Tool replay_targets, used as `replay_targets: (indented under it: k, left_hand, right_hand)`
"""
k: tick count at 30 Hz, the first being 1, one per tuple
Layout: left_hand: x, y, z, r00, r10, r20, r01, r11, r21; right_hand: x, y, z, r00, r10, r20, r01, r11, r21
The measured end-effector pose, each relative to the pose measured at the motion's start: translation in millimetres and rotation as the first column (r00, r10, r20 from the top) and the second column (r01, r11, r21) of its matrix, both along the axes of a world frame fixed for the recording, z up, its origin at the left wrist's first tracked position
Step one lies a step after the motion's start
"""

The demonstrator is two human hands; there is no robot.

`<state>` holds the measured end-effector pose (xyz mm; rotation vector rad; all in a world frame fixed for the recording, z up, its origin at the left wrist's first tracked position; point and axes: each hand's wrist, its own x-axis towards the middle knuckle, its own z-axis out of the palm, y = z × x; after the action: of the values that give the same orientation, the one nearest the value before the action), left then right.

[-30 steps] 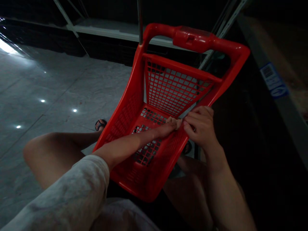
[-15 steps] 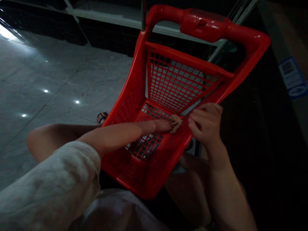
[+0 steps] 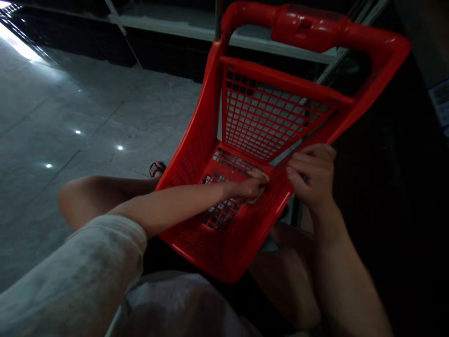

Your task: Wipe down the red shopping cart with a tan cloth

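Note:
A red plastic shopping basket with a moulded handle and mesh walls rests tilted across my lap. My left hand reaches over the basket's floor and presses on its mesh near the far side. Under its fingers lies a crumpled tan cloth, mostly hidden. My right hand has its fingers curled on the basket's side rim, close to the cloth. A grey sleeve covers my left upper arm.
My bare legs lie under the basket, and a sandalled foot shows beyond it. A grey tiled floor with reflected lights spreads to the left. A white shelf runs along the back, and dark shelving stands at the right.
The basket and my hands have shifted slightly right in view. The tan cloth, clearly visible earlier, is now mostly covered by my left hand's fingers.

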<state>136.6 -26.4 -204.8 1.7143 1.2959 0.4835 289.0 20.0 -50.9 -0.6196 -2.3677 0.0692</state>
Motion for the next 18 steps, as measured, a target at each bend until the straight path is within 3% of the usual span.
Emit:
replay_targets:
  k: [3, 6, 8, 11, 15, 18]
  left_hand:
    - [20, 20, 3.3, 0.983, 0.178, 0.047, -0.175, 0.983, -0.059]
    - [24, 7, 0.5, 0.954, 0.298, 0.038, -0.288, 0.945, -0.156]
    - [20, -9, -2.7, 0.965, 0.259, 0.03, -0.251, 0.955, -0.158]
    - [8, -24, -2.1, 0.992, 0.076, -0.098, -0.086, 0.99, -0.109]
    - [-10, -13, 12.3, 0.914, -0.13, -0.384, 0.122, 0.992, -0.045]
    - [-21, 4, 20.9, 0.841, -0.115, -0.529, 0.217, 0.967, 0.133]
  right_hand:
    - [0, -1, 0.6, 1.0, -0.021, 0.017, 0.021, 0.999, -0.029]
    - [0, -2, 0.3, 0.998, -0.049, 0.026, 0.05, 0.998, -0.04]
    - [0, -3, 0.5, 0.998, -0.052, 0.034, 0.053, 0.998, -0.044]
    - [2, -3, 3.0, 0.999, -0.023, 0.042, 0.025, 0.999, -0.045]
    - [3, -4, 8.0, 0.999, 0.02, 0.042, -0.018, 0.999, -0.033]
    - [4, -4, 8.5, 0.998, 0.037, 0.042, -0.036, 0.999, -0.022]
